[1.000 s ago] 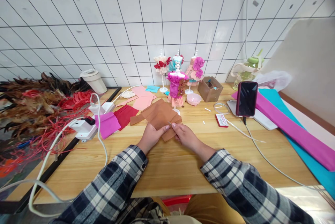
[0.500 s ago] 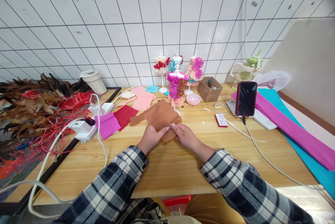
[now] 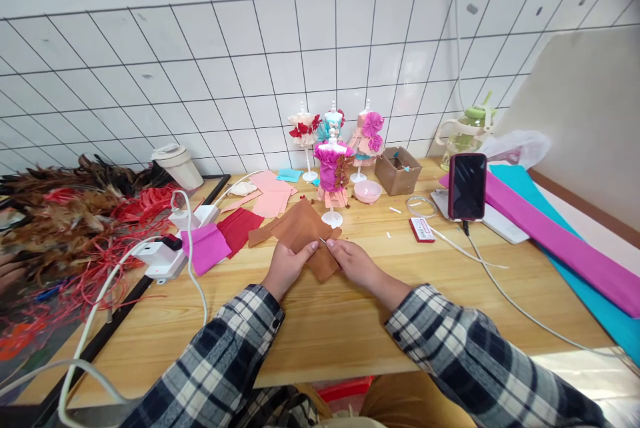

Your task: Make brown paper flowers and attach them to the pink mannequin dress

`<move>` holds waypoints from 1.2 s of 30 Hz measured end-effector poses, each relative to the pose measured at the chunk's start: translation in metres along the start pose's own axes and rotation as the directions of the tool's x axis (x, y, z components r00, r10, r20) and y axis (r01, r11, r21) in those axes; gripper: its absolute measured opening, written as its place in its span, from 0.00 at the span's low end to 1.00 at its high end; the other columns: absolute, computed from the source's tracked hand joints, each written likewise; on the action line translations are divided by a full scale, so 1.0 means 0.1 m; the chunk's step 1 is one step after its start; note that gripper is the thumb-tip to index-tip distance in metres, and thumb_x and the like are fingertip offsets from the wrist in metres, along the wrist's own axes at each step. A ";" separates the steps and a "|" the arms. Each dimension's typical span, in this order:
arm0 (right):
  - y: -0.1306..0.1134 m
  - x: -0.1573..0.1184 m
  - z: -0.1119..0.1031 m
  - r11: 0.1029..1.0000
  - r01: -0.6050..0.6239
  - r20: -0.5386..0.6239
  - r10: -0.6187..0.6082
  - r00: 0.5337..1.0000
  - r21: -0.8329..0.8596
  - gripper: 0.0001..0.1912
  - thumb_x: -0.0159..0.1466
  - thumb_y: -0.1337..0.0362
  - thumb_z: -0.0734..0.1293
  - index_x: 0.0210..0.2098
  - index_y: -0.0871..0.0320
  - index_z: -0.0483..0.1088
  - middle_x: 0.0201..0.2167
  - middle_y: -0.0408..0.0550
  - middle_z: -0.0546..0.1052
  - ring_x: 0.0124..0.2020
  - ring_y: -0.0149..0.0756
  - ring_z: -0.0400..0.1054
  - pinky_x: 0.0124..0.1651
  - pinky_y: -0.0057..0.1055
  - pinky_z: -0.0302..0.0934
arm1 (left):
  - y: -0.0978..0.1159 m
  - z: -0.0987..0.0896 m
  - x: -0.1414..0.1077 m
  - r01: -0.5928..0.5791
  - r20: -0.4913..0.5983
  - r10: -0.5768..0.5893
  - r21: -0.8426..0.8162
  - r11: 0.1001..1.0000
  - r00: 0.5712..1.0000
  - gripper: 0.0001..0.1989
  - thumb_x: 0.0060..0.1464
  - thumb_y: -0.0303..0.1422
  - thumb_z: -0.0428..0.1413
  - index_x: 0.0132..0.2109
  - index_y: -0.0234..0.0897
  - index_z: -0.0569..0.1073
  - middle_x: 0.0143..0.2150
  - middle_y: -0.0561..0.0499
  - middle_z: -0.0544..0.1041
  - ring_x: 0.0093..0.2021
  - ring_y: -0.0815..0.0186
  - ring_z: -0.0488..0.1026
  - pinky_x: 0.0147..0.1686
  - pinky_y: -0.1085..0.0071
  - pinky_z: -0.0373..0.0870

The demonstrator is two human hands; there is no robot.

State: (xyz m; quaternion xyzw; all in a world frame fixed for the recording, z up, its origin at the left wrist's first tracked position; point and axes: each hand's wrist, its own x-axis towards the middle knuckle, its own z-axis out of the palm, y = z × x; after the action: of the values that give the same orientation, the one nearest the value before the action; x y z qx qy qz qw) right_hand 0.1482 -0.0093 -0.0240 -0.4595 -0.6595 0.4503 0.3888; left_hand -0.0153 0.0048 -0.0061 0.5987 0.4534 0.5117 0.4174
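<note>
My left hand [image 3: 289,267] pinches brown crepe paper [image 3: 301,223] between thumb and fingers, just above the table's near half. Close beside it, my right hand [image 3: 354,261] is closed at the paper's right side, its fingertips on a thin, pale, needle-like thing [image 3: 323,240] pointing left across the sheet. Several brown pieces overlap; a lower corner hangs between the hands. Behind the paper stands a small mannequin [image 3: 334,171] in a magenta and peach paper dress with brown flowers. What the hidden fingers touch under the paper cannot be seen.
Left lie red [image 3: 240,231] and magenta paper [image 3: 206,248], a power strip [image 3: 163,260] and feathers [image 3: 75,208]. A person's hand [image 3: 10,273] shows at the left edge. Further back are a pink bowl [image 3: 367,191] and cardboard box [image 3: 398,171]; a phone [image 3: 467,187] stands right.
The view has shifted slightly. The brown paper sits lower and further turned between my hands, uncovering the mannequin's white base. Both hands keep their hold. Fingers have appeared at the left edge.
</note>
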 end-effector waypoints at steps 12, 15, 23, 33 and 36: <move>-0.03 -0.03 -0.01 0.990 -0.075 0.062 0.067 0.996 0.123 0.27 0.64 0.41 0.50 0.23 0.56 0.58 0.15 0.38 0.59 0.18 0.28 0.52 0.23 0.26 0.48 | 0.07 -0.01 -0.01 0.018 0.003 -0.018 -0.030 0.999 1.000 0.27 0.45 0.42 0.62 0.50 0.31 0.71 0.49 0.41 0.77 0.50 0.55 0.73 0.51 0.59 0.69; -0.05 -0.03 -0.01 0.986 -0.091 0.074 0.081 0.994 0.142 0.27 0.64 0.41 0.51 0.23 0.56 0.57 0.14 0.37 0.58 0.17 0.27 0.51 0.22 0.26 0.47 | 0.05 0.00 -0.02 0.030 0.042 -0.029 -0.018 0.999 0.999 0.25 0.44 0.41 0.63 0.48 0.31 0.72 0.49 0.41 0.77 0.50 0.54 0.73 0.53 0.58 0.67; -0.06 -0.03 0.00 0.975 -0.105 0.075 0.092 0.993 0.198 0.27 0.62 0.39 0.53 0.26 0.57 0.60 0.15 0.37 0.58 0.18 0.28 0.51 0.22 0.27 0.47 | -0.03 0.00 -0.01 0.052 0.070 -0.047 -0.066 0.996 0.996 0.29 0.43 0.41 0.64 0.51 0.31 0.70 0.51 0.40 0.75 0.51 0.54 0.72 0.54 0.56 0.66; -0.04 -0.01 0.03 0.926 -0.134 0.103 0.103 0.989 0.353 0.28 0.59 0.38 0.56 0.28 0.58 0.63 0.19 0.39 0.62 0.19 0.26 0.51 0.21 0.26 0.46 | -0.04 -0.01 -0.01 0.019 0.055 -0.016 -0.059 0.998 0.998 0.28 0.44 0.40 0.63 0.51 0.31 0.70 0.51 0.40 0.75 0.51 0.53 0.72 0.55 0.55 0.66; -0.05 -0.01 0.03 0.951 -0.091 0.071 0.074 0.995 0.297 0.28 0.60 0.38 0.55 0.27 0.58 0.65 0.19 0.41 0.64 0.21 0.29 0.55 0.24 0.27 0.50 | -0.02 0.00 -0.01 0.007 0.069 -0.004 -0.031 0.999 0.998 0.27 0.44 0.41 0.63 0.50 0.31 0.70 0.51 0.41 0.75 0.51 0.54 0.72 0.55 0.56 0.66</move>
State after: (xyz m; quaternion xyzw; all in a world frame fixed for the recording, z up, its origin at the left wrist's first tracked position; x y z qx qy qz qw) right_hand 0.1449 -0.0119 -0.0204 -0.4090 -0.5750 0.5743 0.4152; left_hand -0.0161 0.0039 -0.0085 0.6081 0.4322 0.4966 0.4436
